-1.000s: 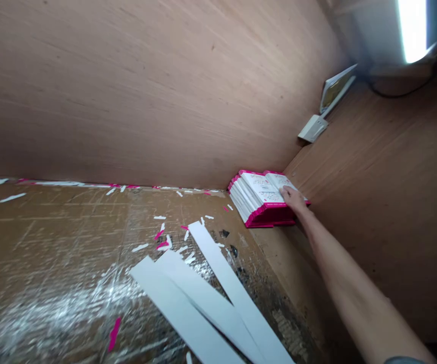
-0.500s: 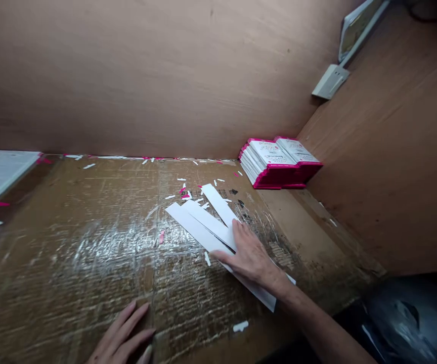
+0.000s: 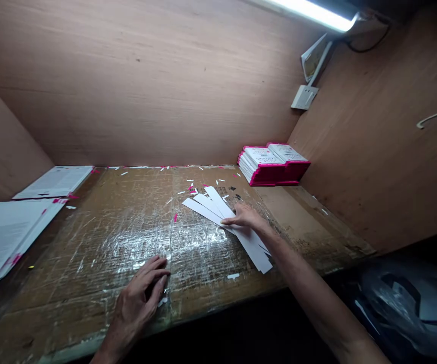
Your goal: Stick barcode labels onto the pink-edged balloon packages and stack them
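Note:
Several long white paper strips (image 3: 252,247) lie fanned out on the tape-covered cardboard surface (image 3: 127,202). My right hand (image 3: 246,216) is closed around the middle of the strips, thumb on the near side and fingers on the far side. Nearer the front edge, my left hand (image 3: 142,285) rests on the cardboard with its fingers bent and thumb apart, holding nothing. A small white scrap (image 3: 162,302) lies beside its thumb. Another white scrap (image 3: 232,276) is between the hands, close to the front edge.
Stacked pink-edged booklets (image 3: 275,169) stand in the back right corner. Printed sheets (image 3: 9,230) lie in piles at the left. Small white and pink scraps are scattered behind the strips. A plastic-wrapped item (image 3: 411,303) is below the surface at right. Wooden walls enclose the back and sides.
The view has tilted up, showing the lamp and more sheets at left. My right hand has gathered the strips closer together. More of my left hand now shows.

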`<act>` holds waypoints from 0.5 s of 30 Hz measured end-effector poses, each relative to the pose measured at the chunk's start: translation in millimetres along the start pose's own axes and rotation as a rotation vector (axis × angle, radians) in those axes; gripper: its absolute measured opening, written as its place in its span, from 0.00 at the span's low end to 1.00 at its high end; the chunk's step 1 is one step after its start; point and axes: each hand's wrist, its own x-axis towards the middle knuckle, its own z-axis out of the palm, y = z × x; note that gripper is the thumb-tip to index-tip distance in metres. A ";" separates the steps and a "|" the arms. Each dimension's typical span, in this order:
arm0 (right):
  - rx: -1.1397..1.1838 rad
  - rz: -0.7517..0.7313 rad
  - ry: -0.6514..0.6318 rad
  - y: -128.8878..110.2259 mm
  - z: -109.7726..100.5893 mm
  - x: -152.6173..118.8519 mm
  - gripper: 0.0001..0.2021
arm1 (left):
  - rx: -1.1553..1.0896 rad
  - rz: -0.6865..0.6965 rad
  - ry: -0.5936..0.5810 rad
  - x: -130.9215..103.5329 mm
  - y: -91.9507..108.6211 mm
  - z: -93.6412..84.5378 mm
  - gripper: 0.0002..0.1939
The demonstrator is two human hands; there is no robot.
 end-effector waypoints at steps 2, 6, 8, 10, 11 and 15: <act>-0.039 0.033 -0.037 -3.0 -0.2 1.0 0.24 | -0.017 -0.029 0.008 1.6 4.7 -1.8 0.13; -0.098 0.042 -0.127 -16.3 -3.3 -4.6 0.17 | -0.042 -0.065 -0.015 3.9 11.0 -4.0 0.14; -0.106 0.036 -0.153 -22.2 -6.0 -9.1 0.16 | -0.046 -0.075 -0.016 4.5 12.1 -3.9 0.15; -0.108 0.022 -0.168 -27.1 -7.2 -13.4 0.14 | -0.043 -0.076 -0.008 5.1 12.4 -3.8 0.15; -0.108 0.012 -0.166 -29.4 -6.8 -15.6 0.14 | -0.041 -0.072 -0.009 5.5 12.4 -3.9 0.16; -0.086 -0.032 -0.084 -35.8 -0.3 -29.0 0.15 | -0.029 -0.033 -0.008 4.1 10.1 -4.3 0.19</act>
